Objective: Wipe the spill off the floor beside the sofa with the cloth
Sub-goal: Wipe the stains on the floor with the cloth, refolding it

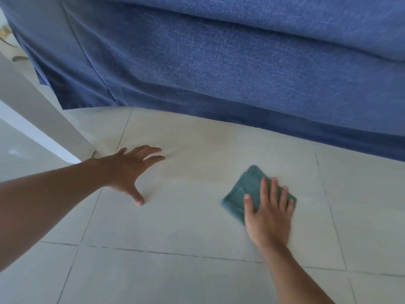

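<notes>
A folded teal cloth [245, 189] lies flat on the pale floor tiles, a little in front of the blue sofa [219, 62]. My right hand [268, 213] presses down on the cloth's near half, fingers spread and pointing toward the sofa. My left hand [129, 170] rests flat on the floor to the left, fingers apart, holding nothing. Between the hands and the sofa's hem a faint yellowish wet patch, the spill [197, 159], spreads over the tile. The cloth looks slightly blurred.
The sofa's blue fabric skirt hangs down to the floor across the top of the view. A white wall corner or post [43, 119] stands at the left, just behind my left wrist. Dark grout lines cross the floor tiles [175, 277] nearer to me.
</notes>
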Tool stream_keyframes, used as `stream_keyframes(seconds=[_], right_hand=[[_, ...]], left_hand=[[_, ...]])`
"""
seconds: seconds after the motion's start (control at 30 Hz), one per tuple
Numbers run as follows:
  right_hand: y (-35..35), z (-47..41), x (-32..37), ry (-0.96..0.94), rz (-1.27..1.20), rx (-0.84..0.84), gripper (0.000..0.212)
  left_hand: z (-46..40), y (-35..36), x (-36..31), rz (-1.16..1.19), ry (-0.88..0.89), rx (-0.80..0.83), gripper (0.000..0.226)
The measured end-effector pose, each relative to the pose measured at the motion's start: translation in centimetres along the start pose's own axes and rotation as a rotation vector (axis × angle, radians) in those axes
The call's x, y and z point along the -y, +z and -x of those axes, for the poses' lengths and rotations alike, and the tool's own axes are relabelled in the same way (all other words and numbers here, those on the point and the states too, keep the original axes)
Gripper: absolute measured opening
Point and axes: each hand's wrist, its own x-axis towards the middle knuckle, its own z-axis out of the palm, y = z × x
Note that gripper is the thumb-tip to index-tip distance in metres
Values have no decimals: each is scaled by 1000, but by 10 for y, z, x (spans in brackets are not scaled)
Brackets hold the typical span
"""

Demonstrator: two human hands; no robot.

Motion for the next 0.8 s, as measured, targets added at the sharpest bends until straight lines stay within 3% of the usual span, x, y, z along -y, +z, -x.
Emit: stream_keyframes(seconds=[0.07,0.13,0.37,0.5,0.6,0.8], right_hand=[[-6,-1,-16,187,-15,63,82],[-3,27,1,178,-41,39,82],[21,178,158,-621,-132,131,89],[23,150,169,-828,-166,150,81],[16,85,142,-671,-194,125,77],[5,-33,37,-11,-83,-26,81]], left_hand=[[7,5,-1,1,-6,-1,127],[18,11,4,6,3,12,124],[44,16,18,-95,-136,46,113],[54,17,22,-100,-154,77,106],[63,24,21,-78,-165,118,109],[68,19,18,-61,-169,150,109]])
